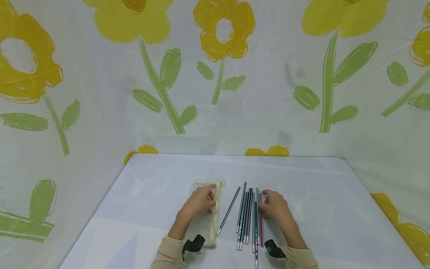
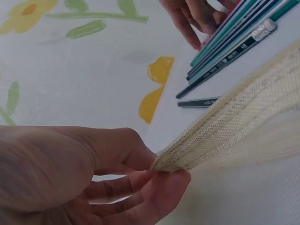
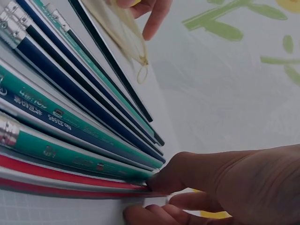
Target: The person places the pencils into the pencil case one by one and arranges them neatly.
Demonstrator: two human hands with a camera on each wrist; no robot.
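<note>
My left hand (image 1: 200, 200) pinched one edge of the cream mesh pouch (image 1: 215, 220) firmly between thumb and fingertips, no gap left around the fabric. The pouch lay left of the pencils on the pale table (image 1: 134, 209), a small cord loop (image 1: 223, 184) at its far corner. My right hand (image 1: 274, 204) was at the far end of the red pencil (image 1: 261, 231), thumb against it and other fingers bent; I could not tell whether they pinched it. That one edged a loose row of green and dark pencils (image 1: 250, 209), metal-banded ends toward me. A lone dark pencil (image 1: 229, 209) lay slanted between row and pouch
</note>
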